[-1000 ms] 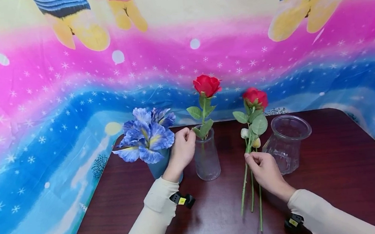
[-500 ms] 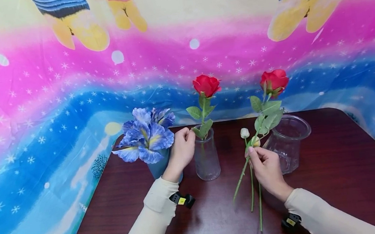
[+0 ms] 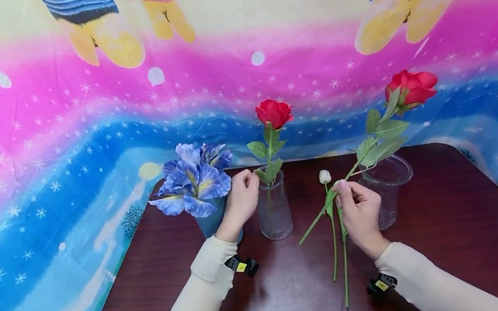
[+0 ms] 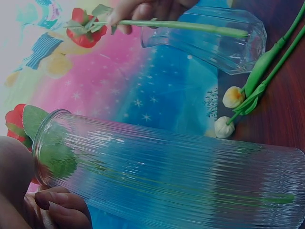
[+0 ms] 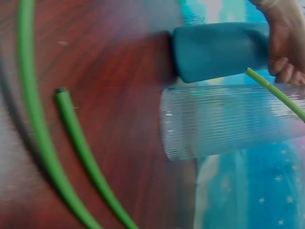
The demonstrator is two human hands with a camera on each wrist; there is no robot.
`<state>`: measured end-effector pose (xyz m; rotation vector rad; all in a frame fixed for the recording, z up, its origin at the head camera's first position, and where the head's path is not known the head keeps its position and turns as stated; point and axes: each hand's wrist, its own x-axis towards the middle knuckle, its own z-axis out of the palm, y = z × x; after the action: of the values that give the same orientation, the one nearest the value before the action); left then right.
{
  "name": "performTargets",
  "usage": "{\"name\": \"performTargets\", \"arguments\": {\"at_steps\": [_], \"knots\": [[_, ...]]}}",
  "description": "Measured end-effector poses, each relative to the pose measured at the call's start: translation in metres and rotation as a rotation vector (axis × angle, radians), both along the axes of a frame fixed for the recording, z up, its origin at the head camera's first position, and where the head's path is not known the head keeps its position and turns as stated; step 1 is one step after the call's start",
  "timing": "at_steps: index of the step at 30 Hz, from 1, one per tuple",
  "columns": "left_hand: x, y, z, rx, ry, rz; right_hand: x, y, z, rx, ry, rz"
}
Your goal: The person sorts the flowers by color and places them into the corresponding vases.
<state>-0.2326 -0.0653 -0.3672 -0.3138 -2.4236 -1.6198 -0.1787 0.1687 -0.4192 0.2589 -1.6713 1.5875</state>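
right hand (image 3: 361, 213) pinches a long-stemmed red rose (image 3: 367, 150), bloom leaning up and away past it. left hand (image 3: 243, 196) is curled right by a clear ribbed-glass vase (image 3: 275, 218), can't tell if it's gripping.

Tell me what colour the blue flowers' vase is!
The vase is teal, a kind of blue-green. It shows best in the right wrist view.

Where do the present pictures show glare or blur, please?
Head view: soft sheen on the table; left wrist view: upper left corner washed out, bright reflections on the ribbed vase; right wrist view: green stems look blurred.
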Motion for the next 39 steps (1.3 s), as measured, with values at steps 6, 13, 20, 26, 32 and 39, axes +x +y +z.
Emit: {"name": "performTargets", "arguments": {"at_steps": [6,13,20,26,32,39], "knots": [[0.0,0.0,0.0,0.001,-0.001,-0.002,-0.006,0.001,0.013,-0.094,0.09,0.01],[0.0,0.0,0.0,-0.002,-0.002,0.003,-0.008,0.0,0.024,-0.142,0.113,-0.007],[0.0,0.0,0.0,-0.01,-0.002,0.002,-0.01,0.001,0.037,-0.158,0.145,-0.02],[0.0,0.0,0.0,-0.007,-0.004,0.001,-0.012,0.003,0.056,-0.142,0.167,-0.074],[0.001,0.0,0.001,-0.003,0.003,-0.002,-0.016,0.004,0.072,-0.149,0.216,-0.079],[0.001,0.0,0.001,-0.011,0.006,0.01,-0.02,0.0,0.087,-0.157,0.271,-0.068]]}}
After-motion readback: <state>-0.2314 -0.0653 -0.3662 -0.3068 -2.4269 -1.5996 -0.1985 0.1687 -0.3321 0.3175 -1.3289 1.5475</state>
